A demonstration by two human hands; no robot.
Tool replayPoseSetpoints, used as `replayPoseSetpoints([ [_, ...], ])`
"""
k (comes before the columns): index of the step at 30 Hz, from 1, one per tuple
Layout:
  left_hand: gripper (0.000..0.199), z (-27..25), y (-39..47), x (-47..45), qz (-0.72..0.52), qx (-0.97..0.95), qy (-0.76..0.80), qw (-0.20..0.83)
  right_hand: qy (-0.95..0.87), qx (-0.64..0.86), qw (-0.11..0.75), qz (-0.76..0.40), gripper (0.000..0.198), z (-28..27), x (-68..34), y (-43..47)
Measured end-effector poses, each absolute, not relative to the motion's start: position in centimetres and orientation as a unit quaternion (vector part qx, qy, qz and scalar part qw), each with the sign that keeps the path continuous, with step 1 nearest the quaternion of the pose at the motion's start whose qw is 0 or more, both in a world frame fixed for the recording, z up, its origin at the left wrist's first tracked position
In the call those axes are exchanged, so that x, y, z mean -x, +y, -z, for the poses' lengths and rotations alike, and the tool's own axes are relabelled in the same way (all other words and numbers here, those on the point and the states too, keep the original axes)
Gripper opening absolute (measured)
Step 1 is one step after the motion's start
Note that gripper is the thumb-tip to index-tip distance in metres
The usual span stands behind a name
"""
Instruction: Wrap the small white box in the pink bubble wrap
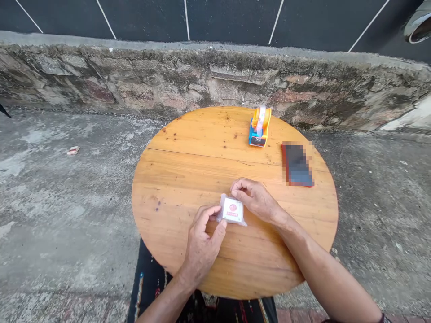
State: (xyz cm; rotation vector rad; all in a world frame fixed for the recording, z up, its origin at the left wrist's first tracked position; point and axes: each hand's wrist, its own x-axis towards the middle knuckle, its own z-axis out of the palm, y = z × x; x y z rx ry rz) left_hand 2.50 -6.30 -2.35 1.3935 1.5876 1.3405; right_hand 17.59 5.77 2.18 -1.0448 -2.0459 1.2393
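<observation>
A small square white box (pixel 232 210) with a red round mark and red print lies on the wooden table, inside clear plastic wrapping (pixel 219 216). My left hand (pixel 204 237) is at the package's left side, thumb and forefinger apart, their tips at the wrapping's edge. At the upper right of the package, my right hand (pixel 256 199) has its fingers curled and thumb and fingertips drawn together. Whatever those fingertips pinch, if anything, is too small to make out.
The round wooden table (pixel 175 179) carries a blue and yellow tape dispenser (pixel 260 127) at the back and a dark, red-edged, blurred flat object (pixel 298 165) at the right. Behind stands a low stone wall (pixel 151 85). A small crumpled scrap (pixel 73 150) lies on the concrete floor.
</observation>
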Motion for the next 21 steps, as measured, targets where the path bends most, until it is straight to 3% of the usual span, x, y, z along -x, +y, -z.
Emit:
replayPoseSetpoints([
  [9,0.030,2.2,-6.3,-2.6,-0.497,-0.544,0.609,0.294,-0.746,0.367,0.300,-0.467,0.017,-3.3,-17.9,4.9],
  [18,0.060,2.1,-6.2,-2.9,-0.472,-0.549,0.628,0.286,-0.770,0.305,0.291,-0.478,0.014,-3.9,-18.0,3.7],
  [21,0.054,2.3,-6.1,-2.9,-0.467,-0.564,0.624,0.272,-0.785,0.284,0.293,-0.466,0.015,-4.0,-18.0,3.5],
])
